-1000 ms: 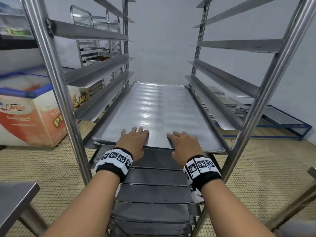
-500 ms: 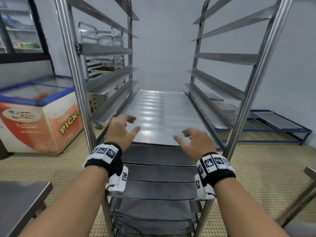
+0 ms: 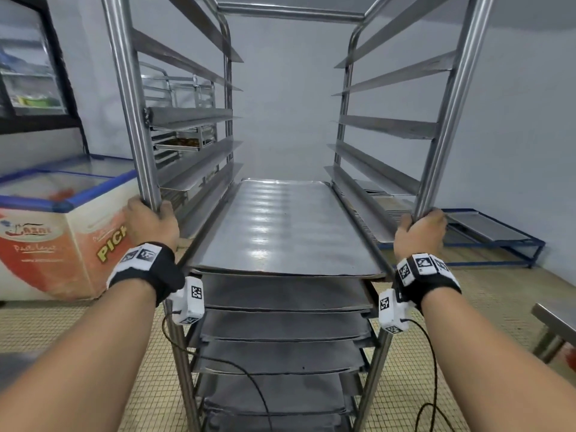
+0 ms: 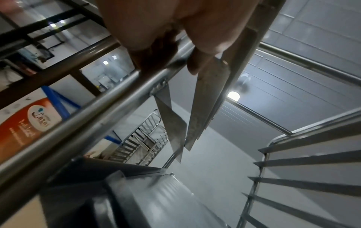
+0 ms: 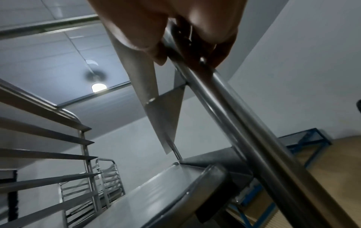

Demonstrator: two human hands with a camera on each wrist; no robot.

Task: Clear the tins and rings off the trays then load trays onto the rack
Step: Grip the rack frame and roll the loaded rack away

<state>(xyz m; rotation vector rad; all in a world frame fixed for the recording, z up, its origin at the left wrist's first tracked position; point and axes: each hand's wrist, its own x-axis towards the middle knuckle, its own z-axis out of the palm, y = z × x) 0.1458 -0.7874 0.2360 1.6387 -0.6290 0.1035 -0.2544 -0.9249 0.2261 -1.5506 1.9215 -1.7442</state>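
Observation:
A tall steel rack (image 3: 290, 14) stands right in front of me. A bare metal tray (image 3: 280, 232) lies on its runners at waist height, with several more trays (image 3: 280, 325) stacked on the levels below. My left hand (image 3: 149, 221) grips the rack's front left post (image 3: 131, 98), and the left wrist view shows the fingers (image 4: 148, 37) curled round that tube. My right hand (image 3: 420, 230) grips the front right post (image 3: 452, 98); its fingers (image 5: 210, 38) wrap the tube in the right wrist view. No tins or rings are in view.
A chest freezer (image 3: 62, 226) with a glass lid stands at the left, a second rack (image 3: 177, 120) behind it. A low blue frame (image 3: 498, 235) holding flat trays sits on the floor at the right. A steel table corner (image 3: 554, 319) juts in at the right edge.
Both hands left the top tray's front edge, where they pressed it in, spread apart and took hold of the rack's two front posts. My view has tipped upward.

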